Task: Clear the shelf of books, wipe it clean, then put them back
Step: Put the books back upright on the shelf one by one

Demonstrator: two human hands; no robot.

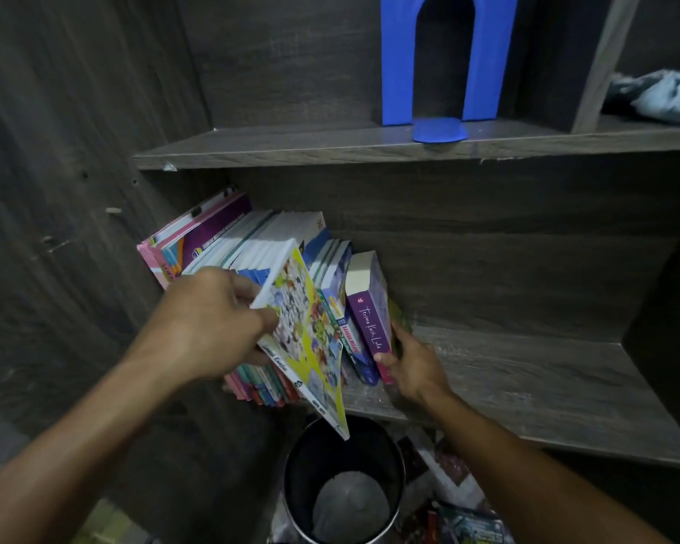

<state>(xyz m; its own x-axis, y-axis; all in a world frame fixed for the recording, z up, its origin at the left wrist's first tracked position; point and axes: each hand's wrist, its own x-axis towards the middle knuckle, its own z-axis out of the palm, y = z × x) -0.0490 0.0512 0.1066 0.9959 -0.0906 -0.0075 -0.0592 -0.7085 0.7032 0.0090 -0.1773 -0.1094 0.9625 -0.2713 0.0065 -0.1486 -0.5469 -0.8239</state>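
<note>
Under the shelf (pixel 527 378) a bin (pixel 288 479), blue bookend (pixel 397 60) above, left grip (pixel 209 323) pinching yellow book (pixel 311 339), right grip (pixel 413 367) clasping purple book (pixel 370 320)

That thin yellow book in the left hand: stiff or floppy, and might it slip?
Probably flexes: the yellow book looks thin and soft-covered, gripped only near its top by the left hand. Its cover looks glossy, so it may slip; the bin sits right below. The right hand holds the purple book, so the row likely stays up.

Books (pixel 252 261) lean at the shelf's (pixel 527 378) left end, bookend (pixel 448 72) on the board above.
</note>
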